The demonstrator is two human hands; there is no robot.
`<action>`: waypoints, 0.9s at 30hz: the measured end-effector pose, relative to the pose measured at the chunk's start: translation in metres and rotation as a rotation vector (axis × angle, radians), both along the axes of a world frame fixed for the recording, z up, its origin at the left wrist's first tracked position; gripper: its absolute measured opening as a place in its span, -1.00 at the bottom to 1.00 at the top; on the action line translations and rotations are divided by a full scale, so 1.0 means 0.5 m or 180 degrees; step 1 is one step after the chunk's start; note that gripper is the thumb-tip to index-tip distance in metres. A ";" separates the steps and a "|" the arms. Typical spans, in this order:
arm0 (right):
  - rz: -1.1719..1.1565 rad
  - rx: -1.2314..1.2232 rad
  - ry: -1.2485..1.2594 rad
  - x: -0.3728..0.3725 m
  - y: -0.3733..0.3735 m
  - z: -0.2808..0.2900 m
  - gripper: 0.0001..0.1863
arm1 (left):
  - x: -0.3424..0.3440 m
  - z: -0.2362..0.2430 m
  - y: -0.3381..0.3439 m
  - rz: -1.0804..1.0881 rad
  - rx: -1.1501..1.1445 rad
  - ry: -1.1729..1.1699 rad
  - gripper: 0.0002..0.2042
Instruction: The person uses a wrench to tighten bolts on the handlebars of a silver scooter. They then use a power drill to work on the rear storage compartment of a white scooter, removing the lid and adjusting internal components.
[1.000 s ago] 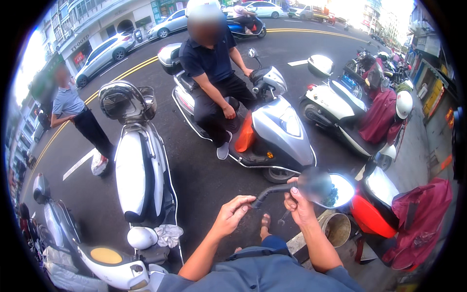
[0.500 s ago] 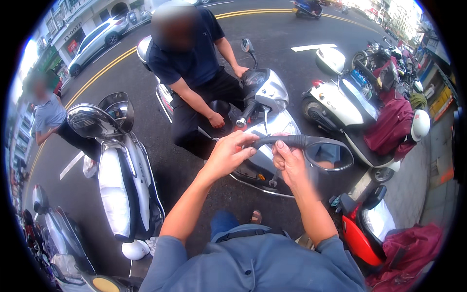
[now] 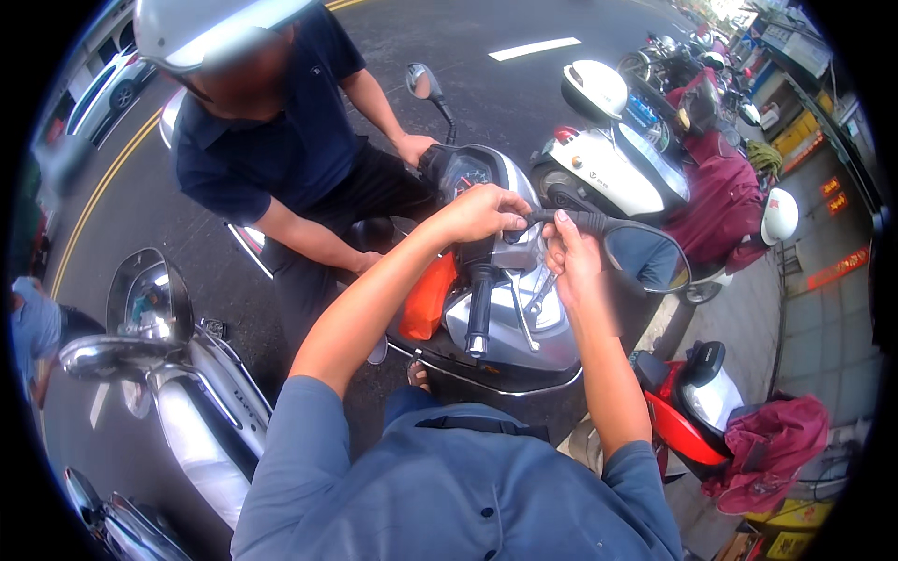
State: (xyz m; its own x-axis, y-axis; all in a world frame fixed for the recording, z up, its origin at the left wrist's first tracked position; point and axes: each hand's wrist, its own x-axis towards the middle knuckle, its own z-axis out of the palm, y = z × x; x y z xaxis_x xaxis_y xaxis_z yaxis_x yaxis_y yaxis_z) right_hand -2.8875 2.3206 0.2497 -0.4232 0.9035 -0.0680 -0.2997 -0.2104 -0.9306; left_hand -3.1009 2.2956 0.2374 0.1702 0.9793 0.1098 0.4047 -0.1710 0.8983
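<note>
the left hand (image 3: 482, 215) reaches over the handlebar of a silver scooter (image 3: 468, 341), its fingers closed around the stem end of a black rearview mirror (image 3: 647, 254). the right hand (image 3: 572, 262) grips the same stem nearer the glass, thumb up along it. the mirror is above the scooter's front, its oval head extending to the right of the right hand. a metal spanner (image 3: 540, 295) hangs just under the right hand; how it is held is hidden. below the left hand are a black handlebar grip (image 3: 478, 318) and a silver brake lever (image 3: 520, 313). a seated person in a white helmet (image 3: 224, 28) rests one hand near the opposite grip, close to another mirror (image 3: 424, 82).
</note>
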 end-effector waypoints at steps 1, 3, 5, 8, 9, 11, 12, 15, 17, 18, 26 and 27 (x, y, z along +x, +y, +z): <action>-0.0080 -0.0099 -0.0045 -0.004 0.001 0.013 -0.78 | -0.008 0.017 0.009 -0.0074 -0.0005 -0.0003 -0.65; -0.0109 -0.0265 -0.0127 -0.008 0.010 0.033 -0.75 | -0.023 0.043 0.025 -0.0201 0.0024 -0.0002 -0.65; -0.0133 -0.0431 -0.0177 -0.008 0.010 0.053 -0.73 | -0.032 0.056 0.033 -0.0317 -0.0051 -0.0079 -0.66; -0.0121 -0.0542 -0.0120 -0.004 0.011 0.065 -0.73 | -0.035 0.062 0.038 -0.0382 -0.0050 0.0044 -0.68; -0.0101 -0.0568 -0.0122 -0.002 0.008 0.054 -0.73 | -0.034 0.055 0.034 -0.0417 -0.0193 0.0067 -0.67; -0.0065 -0.0580 -0.0173 0.007 0.017 0.030 -0.76 | -0.029 0.029 0.032 -0.0358 0.0013 0.0028 -0.69; -0.0049 -0.0617 -0.0182 0.008 0.020 0.026 -0.76 | -0.030 0.031 0.028 -0.0341 0.0069 0.0013 -0.70; -0.0020 -0.0744 -0.0121 -0.004 0.021 0.034 -0.75 | -0.027 0.027 0.016 -0.0187 0.0166 -0.0053 -0.72; -0.0061 -0.0955 -0.0082 -0.020 0.022 0.056 -0.73 | -0.020 0.044 0.006 -0.0086 0.0116 -0.0128 -0.71; -0.0122 -0.1038 -0.0158 -0.032 0.030 0.065 -0.70 | -0.017 0.053 0.003 0.0005 0.0194 -0.0054 -0.71; 0.1359 -0.0871 -0.1752 -0.044 0.160 0.091 -0.62 | 0.047 0.014 -0.030 0.0946 0.0619 -0.0182 -0.69; 0.1583 -0.0765 -0.1915 -0.055 0.172 0.102 -0.62 | 0.050 0.020 -0.037 0.1058 0.0527 -0.0272 -0.69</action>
